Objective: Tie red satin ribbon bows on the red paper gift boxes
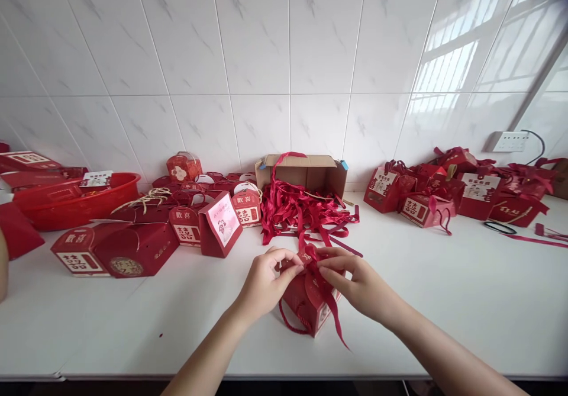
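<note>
A red gift box (310, 301) stands on the white table in front of me, with a twisted red cord hanging down its left side. Dark red ribbon (336, 319) is bunched at the top of the box, and one tail trails over its right face to the tabletop. My left hand (270, 277) pinches the ribbon from the left, thumb against fingertips. From the right, my right hand (355, 280) is closed on the same ribbon at the bow. Fingers hide part of the box top.
Behind the box, a pile of loose ribbons (306, 212) spills from a cardboard box (335, 177). Several gift boxes (137, 248) stand left, near a red basin (128, 198). More boxes with bows (426, 209) stand right, beside a black ring (500, 228). Part of another person's arm (2, 266) shows at the left edge.
</note>
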